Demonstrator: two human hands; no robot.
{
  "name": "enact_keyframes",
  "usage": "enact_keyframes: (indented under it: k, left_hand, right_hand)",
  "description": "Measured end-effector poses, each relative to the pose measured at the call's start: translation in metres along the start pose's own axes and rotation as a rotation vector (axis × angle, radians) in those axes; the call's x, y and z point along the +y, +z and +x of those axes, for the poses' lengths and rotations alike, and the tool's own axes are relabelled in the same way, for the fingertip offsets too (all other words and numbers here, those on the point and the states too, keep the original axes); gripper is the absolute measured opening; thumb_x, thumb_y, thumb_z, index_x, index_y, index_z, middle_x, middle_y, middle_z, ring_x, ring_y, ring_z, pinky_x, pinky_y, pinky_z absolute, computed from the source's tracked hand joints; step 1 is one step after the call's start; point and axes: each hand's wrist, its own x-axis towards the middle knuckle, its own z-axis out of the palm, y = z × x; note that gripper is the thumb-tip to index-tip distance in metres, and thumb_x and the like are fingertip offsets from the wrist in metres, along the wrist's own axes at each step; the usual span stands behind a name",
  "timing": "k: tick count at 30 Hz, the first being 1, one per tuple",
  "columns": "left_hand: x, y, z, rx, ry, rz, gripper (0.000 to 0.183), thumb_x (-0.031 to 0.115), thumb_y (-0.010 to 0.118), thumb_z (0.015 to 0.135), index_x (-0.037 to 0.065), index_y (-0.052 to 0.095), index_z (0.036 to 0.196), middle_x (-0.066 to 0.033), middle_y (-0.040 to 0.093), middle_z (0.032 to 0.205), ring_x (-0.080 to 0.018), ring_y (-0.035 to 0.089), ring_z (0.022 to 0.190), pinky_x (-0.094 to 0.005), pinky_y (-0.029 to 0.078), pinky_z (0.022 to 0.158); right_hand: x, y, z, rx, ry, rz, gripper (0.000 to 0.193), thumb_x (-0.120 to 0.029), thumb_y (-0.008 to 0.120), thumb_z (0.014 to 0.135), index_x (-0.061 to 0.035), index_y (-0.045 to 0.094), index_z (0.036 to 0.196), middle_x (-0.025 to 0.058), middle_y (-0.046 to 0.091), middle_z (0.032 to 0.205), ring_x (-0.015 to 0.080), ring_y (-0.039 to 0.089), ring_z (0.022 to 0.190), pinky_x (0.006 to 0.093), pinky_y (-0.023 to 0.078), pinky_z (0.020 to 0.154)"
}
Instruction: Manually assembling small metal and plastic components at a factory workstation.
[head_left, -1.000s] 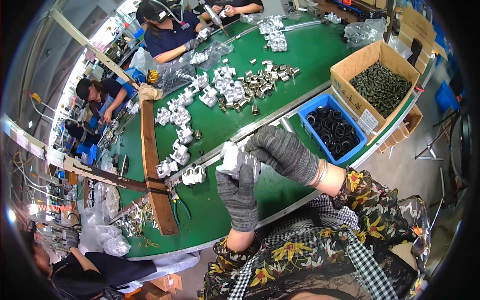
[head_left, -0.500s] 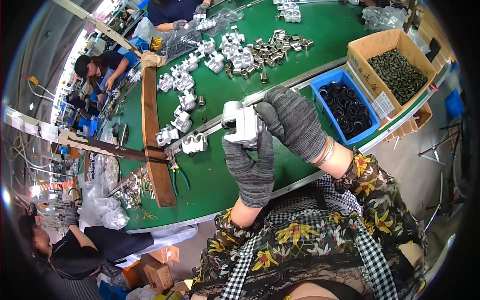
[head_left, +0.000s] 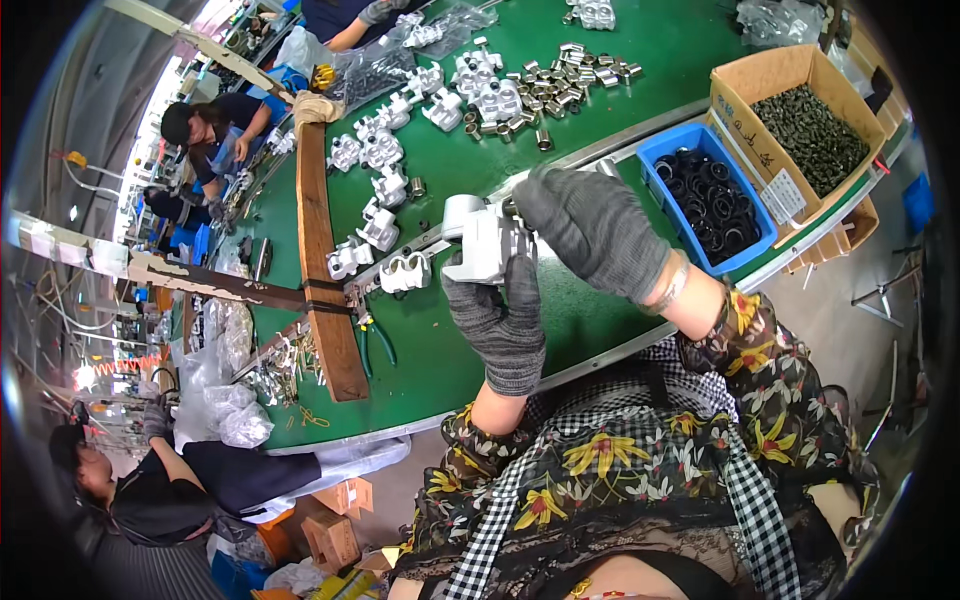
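Observation:
A silver two-bore metal casting that looks like a brake caliper [head_left: 480,243] is held up over the near part of the table. My left hand [head_left: 500,335], in a dark grey knit glove, grips it from below with its fingers and thumb wrapped round it. My right hand [head_left: 598,232], gloved alike, is closed with its fingertips bent against the casting's right side. Whatever those fingertips may pinch is hidden. Another silver caliper [head_left: 405,273] lies on the table just left of my hands.
A blue bin [head_left: 708,200] of black rubber rings and a cardboard box [head_left: 805,130] of small dark parts stand at right. Silver cylinders [head_left: 560,90] and more calipers [head_left: 380,150] lie farther back. Beyond a wooden post [head_left: 325,280] are pliers [head_left: 375,340] and co-workers [head_left: 215,130].
My right hand has turned and its fingers have shifted up along the casting's right side. My left hand keeps its grip. The whole view has shifted slightly.

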Motion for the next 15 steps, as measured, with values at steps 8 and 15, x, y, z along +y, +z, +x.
enact_keyframes:
  k: [8, 15]
  left_hand:
    - [0.008, -0.013, 0.007, -0.152, 0.219, 0.393, 0.038, 0.009, 0.064, 0.084, -0.005, 0.050, 0.116, -0.0147, 0.062, 0.107, -0.0195, 0.061, 0.095, -0.0339, 0.048, 0.083]
    - [0.010, -0.010, 0.007, -0.112, 0.130, 0.209, 0.032, 0.012, 0.067, 0.083, -0.001, 0.055, 0.110, -0.0105, 0.061, 0.100, -0.0179, 0.059, 0.090, -0.0321, 0.048, 0.081]
  right_hand:
    - [0.001, -0.009, 0.006, -0.761, 0.779, 0.599, 0.043, -0.023, 0.053, 0.087, -0.0106, 0.045, 0.128, 0.0127, 0.066, 0.077, 0.0266, 0.065, 0.069, 0.0364, 0.051, 0.054]
    - [-0.012, 0.011, -0.010, -0.193, 0.434, 0.348, 0.048, -0.048, 0.041, 0.096, -0.0050, 0.060, 0.085, 0.0146, 0.061, 0.069, 0.0303, 0.062, 0.066, 0.0377, 0.049, 0.058]
